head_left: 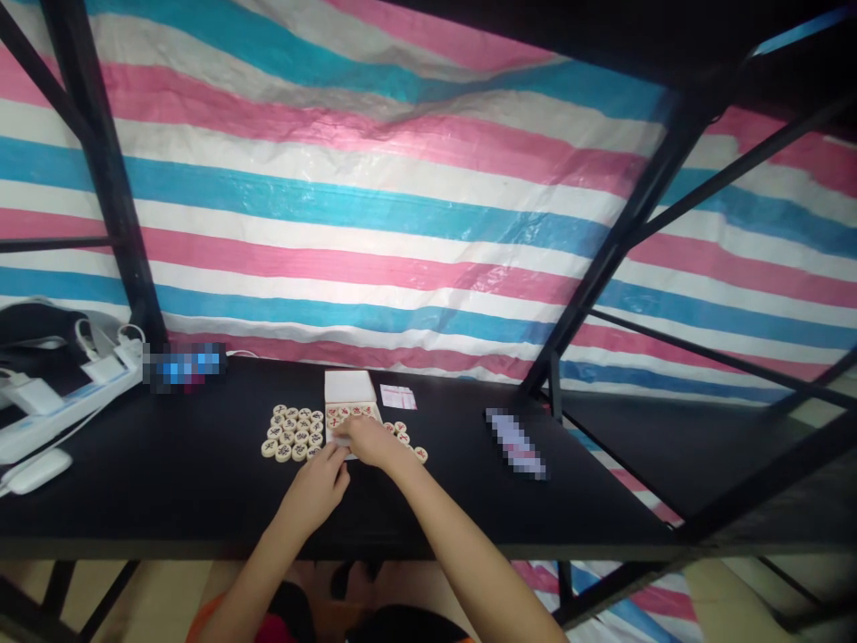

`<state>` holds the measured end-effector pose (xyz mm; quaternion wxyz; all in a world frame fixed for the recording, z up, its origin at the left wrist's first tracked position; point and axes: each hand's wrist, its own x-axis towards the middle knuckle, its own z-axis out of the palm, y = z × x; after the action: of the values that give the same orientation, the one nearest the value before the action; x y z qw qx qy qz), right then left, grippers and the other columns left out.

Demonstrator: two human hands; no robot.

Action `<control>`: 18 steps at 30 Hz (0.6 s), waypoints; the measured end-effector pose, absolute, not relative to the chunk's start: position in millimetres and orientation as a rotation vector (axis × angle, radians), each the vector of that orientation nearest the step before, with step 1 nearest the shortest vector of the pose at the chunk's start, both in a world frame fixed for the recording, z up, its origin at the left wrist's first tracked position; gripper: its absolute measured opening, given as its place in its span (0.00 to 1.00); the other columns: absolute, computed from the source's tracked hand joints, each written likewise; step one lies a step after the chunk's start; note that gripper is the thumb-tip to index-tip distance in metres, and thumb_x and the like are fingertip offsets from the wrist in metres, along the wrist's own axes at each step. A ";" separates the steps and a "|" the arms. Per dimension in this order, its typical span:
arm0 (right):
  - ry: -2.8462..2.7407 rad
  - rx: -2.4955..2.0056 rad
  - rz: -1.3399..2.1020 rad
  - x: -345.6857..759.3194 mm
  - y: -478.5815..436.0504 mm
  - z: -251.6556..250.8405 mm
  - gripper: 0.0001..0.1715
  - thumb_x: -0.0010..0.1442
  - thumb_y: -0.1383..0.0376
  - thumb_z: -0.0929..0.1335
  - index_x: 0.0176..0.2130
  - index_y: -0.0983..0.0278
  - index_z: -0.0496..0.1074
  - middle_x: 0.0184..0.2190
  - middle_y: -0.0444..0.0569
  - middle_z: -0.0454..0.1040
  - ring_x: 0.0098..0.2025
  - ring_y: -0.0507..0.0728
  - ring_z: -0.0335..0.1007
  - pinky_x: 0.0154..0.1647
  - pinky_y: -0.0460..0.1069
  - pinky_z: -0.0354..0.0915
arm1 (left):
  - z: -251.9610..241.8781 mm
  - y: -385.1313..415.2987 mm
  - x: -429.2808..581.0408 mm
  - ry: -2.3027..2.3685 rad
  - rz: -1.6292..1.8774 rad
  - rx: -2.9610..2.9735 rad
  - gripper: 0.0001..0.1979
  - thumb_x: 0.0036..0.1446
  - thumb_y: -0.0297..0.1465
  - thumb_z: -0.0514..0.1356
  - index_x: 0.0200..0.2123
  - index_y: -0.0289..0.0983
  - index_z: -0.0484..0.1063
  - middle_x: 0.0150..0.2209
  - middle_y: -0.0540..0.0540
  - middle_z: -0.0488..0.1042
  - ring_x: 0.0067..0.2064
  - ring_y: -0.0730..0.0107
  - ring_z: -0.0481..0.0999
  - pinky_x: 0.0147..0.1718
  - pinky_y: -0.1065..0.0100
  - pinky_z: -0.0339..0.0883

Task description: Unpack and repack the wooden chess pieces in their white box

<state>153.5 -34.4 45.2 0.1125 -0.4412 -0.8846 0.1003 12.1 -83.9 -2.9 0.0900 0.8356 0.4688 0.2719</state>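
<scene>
Your two hands meet over an open box of round game pieces on a black tabletop (201, 482).
From the left, a white power strip (73, 406) lies near a pixelated object (184, 364); next come black-marked pieces (293, 436), grouped just beside the box's left side. Your left hand (323, 480) is partly curled, its fingertips at the near edge of the white box (350, 389); whether it grips anything you can't tell from here. The box's lid stands open at the back, with red-marked pieces (356, 412) in rows inside. Your right hand (370, 441) reaches over them, fingers bent downward, their grip hidden. Beyond lie a pink-and-white card (398, 397), loose red-marked discs (420, 455) and, well apart, a pixelated slab (515, 444).
</scene>
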 end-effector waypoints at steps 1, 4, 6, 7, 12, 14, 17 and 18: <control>-2.570 -1.284 0.302 156.5 -35.0 44.7 0.21 0.53 0.77 0.64 0.43 0.61 0.76 0.43 0.48 0.77 0.48 0.54 0.70 0.49 0.46 0.61 | -2.8 -84.2 12.0 1.395 0.808 2.485 0.16 0.58 0.23 0.49 0.46 0.38 0.69 0.43 0.42 0.72 0.44 0.61 0.74 0.45 0.60 0.68; -2.418 -1.316 0.283 178.6 -38.1 45.0 0.26 0.55 0.78 0.60 0.48 0.61 0.74 0.47 0.48 0.75 0.51 0.53 0.68 0.53 0.46 0.59 | -3.4 -84.9 11.7 1.408 0.804 2.496 0.16 0.59 0.24 0.49 0.47 0.38 0.70 0.42 0.43 0.72 0.43 0.62 0.74 0.44 0.61 0.68; -2.277 -1.384 0.251 204.5 -38.9 45.0 0.27 0.57 0.78 0.57 0.50 0.64 0.72 0.48 0.51 0.74 0.52 0.54 0.67 0.54 0.48 0.59 | -4.5 -84.8 11.5 1.416 0.807 2.498 0.16 0.59 0.24 0.49 0.47 0.38 0.70 0.41 0.43 0.73 0.42 0.62 0.74 0.44 0.62 0.68; -2.214 -1.421 0.239 219.3 -38.7 44.4 0.27 0.57 0.78 0.57 0.50 0.66 0.72 0.48 0.53 0.74 0.52 0.55 0.67 0.55 0.50 0.59 | -5.0 -84.6 11.4 1.413 0.813 2.494 0.16 0.59 0.24 0.49 0.47 0.38 0.70 0.41 0.43 0.73 0.42 0.62 0.74 0.44 0.62 0.68; -2.113 -1.461 0.312 278.5 -38.8 31.5 0.28 0.50 0.81 0.57 0.40 0.63 0.77 0.43 0.49 0.76 0.48 0.54 0.71 0.54 0.49 0.61 | -5.6 -84.1 11.2 1.416 0.812 2.476 0.16 0.60 0.24 0.48 0.48 0.38 0.70 0.43 0.43 0.73 0.44 0.62 0.74 0.45 0.61 0.68; -2.090 -1.464 0.332 286.4 -45.7 22.7 0.26 0.50 0.79 0.57 0.38 0.62 0.77 0.43 0.48 0.77 0.47 0.54 0.71 0.53 0.50 0.62 | -5.4 -84.4 11.1 1.425 0.810 2.475 0.16 0.60 0.24 0.48 0.48 0.37 0.70 0.43 0.42 0.73 0.44 0.61 0.74 0.45 0.61 0.68; -1.986 -1.480 0.333 286.5 -67.1 9.2 0.23 0.52 0.76 0.58 0.40 0.62 0.75 0.44 0.49 0.75 0.46 0.55 0.71 0.50 0.51 0.64 | -5.6 -84.7 10.8 1.428 0.820 2.471 0.16 0.60 0.24 0.48 0.48 0.37 0.70 0.43 0.42 0.73 0.44 0.61 0.75 0.46 0.61 0.68; -1.928 -1.471 0.342 285.2 -75.8 5.3 0.22 0.52 0.75 0.59 0.41 0.62 0.74 0.43 0.49 0.75 0.45 0.56 0.71 0.49 0.51 0.65 | -5.7 -84.7 10.7 1.428 0.818 2.473 0.16 0.60 0.24 0.48 0.48 0.37 0.70 0.43 0.43 0.73 0.44 0.61 0.75 0.46 0.61 0.68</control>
<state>285.2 -75.8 5.3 0.3394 -0.5648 -0.7406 0.1314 10.7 -84.7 -5.7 0.0855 0.8294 0.4790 0.2745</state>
